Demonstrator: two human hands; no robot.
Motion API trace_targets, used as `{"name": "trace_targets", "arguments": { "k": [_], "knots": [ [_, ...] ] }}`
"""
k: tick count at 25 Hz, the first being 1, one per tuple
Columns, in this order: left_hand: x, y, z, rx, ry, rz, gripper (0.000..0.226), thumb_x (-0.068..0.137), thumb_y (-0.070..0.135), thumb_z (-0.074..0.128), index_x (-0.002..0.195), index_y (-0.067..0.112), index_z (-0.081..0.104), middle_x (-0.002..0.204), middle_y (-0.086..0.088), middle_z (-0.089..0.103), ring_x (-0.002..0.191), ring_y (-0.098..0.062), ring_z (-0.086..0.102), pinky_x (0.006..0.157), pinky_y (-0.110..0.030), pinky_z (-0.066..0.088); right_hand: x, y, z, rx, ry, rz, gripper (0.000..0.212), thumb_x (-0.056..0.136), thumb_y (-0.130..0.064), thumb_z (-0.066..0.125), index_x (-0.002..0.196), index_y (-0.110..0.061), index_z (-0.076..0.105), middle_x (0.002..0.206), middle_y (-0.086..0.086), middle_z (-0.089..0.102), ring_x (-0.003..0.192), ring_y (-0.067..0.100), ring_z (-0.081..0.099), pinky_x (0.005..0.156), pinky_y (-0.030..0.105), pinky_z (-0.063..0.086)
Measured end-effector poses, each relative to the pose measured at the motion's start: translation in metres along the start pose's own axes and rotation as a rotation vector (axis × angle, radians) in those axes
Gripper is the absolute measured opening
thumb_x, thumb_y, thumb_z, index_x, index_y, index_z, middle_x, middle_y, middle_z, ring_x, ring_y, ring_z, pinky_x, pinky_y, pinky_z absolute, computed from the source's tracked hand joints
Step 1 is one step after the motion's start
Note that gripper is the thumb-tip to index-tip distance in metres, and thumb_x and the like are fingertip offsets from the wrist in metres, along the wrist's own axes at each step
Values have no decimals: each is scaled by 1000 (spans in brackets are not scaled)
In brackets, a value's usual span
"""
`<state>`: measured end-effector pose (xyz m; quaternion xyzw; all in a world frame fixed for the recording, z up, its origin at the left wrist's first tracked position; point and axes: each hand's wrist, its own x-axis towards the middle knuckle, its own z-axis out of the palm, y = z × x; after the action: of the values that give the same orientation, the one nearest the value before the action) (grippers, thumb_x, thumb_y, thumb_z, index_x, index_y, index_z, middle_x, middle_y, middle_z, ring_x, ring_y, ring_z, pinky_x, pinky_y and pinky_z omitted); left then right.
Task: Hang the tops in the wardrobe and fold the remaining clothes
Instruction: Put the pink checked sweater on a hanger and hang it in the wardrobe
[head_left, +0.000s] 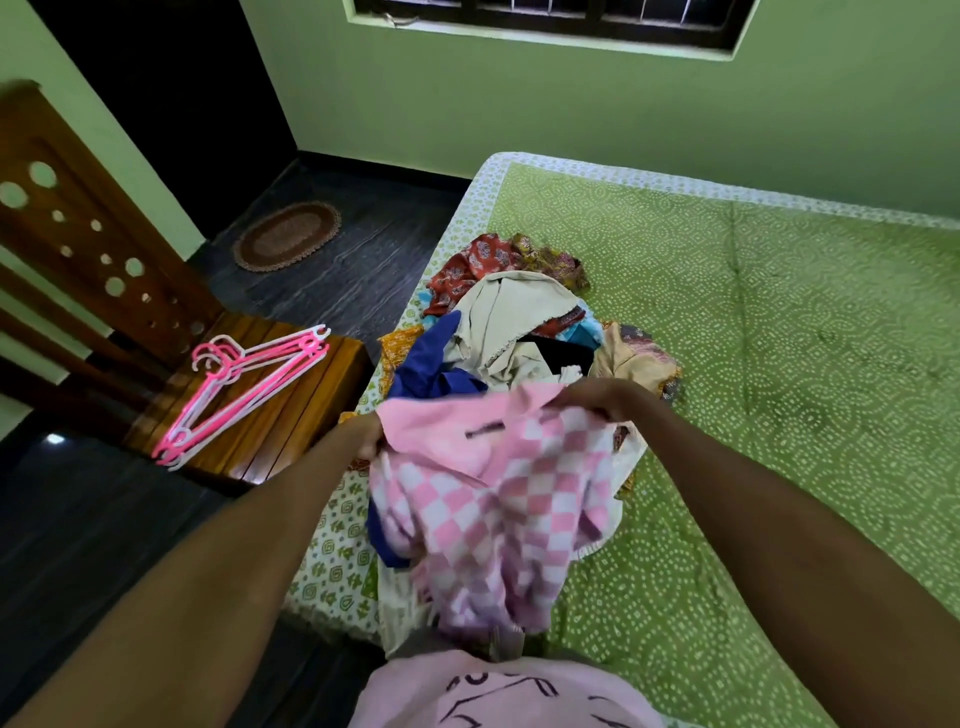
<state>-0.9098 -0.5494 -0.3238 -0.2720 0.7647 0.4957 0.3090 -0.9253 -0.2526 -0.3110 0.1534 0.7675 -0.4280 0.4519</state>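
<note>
The left hand (370, 435) and right hand (597, 397) each grip the pink checked top (498, 499), holding it above the bed (779, 364). A clothes pile (519, 317) lies just behind; pink hangers (244, 384) rest on a wooden chair (291, 415).

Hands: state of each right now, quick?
Left hand: closed, gripping the pink checked garment at its upper left edge.
Right hand: closed, gripping the same garment at its upper right edge.

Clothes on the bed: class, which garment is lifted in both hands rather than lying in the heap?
The pink checked top: left hand and right hand each grip an upper edge; the other clothes lie heaped behind it.
</note>
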Motion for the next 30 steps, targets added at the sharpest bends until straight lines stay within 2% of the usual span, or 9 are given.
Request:
{"name": "trace_targets", "arguments": {
  "k": [2,7,12,15,17,20,23,26,30],
  "knots": [
    [2,6,0,-12,56,51,33,98,10,31,67,9,40,74,-8,42,64,-19,39,65,-30,39,18,4,-4,-57,243,-158,21,83,-11,64,64,-12,56,73,11,53,59,17,45,55,31,36],
    [13,-36,13,789,-17,195,47,66,43,47,88,3,60,99,-19,58,90,-27,54,70,-32,36,45,34,20,-467,108,-74,22,85,-15,65,66,-13,54,69,3,51,57,11,44,44,15,35],
    [0,-62,12,612,-666,-465,21,92,19,56,84,4,68,82,-9,69,72,-19,64,76,-27,49,55,44,31,-563,-453,330,16,88,-13,61,102,-8,65,97,7,62,84,16,59,76,26,50],
    [18,-64,9,655,-336,-99,20,85,16,66,68,11,56,68,-5,58,66,-20,53,58,-22,41,66,27,28,-597,-275,246,30,83,-18,69,108,-2,64,105,12,60,98,24,57,87,33,50],
    [28,-55,10,467,87,283,31,85,16,67,62,11,47,61,-1,44,70,-18,44,53,-26,29,76,17,24,-577,153,-29,35,87,-27,65,104,5,64,99,18,61,87,26,60,75,32,48],
    [38,-29,9,76,365,431,11,91,17,59,88,7,55,82,-2,53,83,-20,48,68,-29,37,84,-2,24,-240,671,-189,41,90,-29,59,115,4,55,116,22,59,110,37,55,85,38,44],
    [60,-18,-4,8,373,365,38,92,23,56,126,6,51,126,-8,53,114,-23,50,94,-33,42,98,-21,38,-16,597,-164,44,88,-12,57,126,4,43,119,21,53,107,33,53,80,32,42],
    [82,-27,-23,58,300,339,40,91,23,56,127,7,49,127,-6,52,116,-24,50,93,-33,41,112,-38,60,66,387,-156,33,89,-3,52,121,6,50,97,13,49,81,24,49,57,26,35],
    [119,-51,-70,98,175,250,46,90,23,58,132,10,45,131,0,48,116,-22,50,93,-35,45,139,-77,106,296,184,-90,19,96,-3,42,111,-12,47,86,4,57,70,17,55,59,25,40]
  ]
}}
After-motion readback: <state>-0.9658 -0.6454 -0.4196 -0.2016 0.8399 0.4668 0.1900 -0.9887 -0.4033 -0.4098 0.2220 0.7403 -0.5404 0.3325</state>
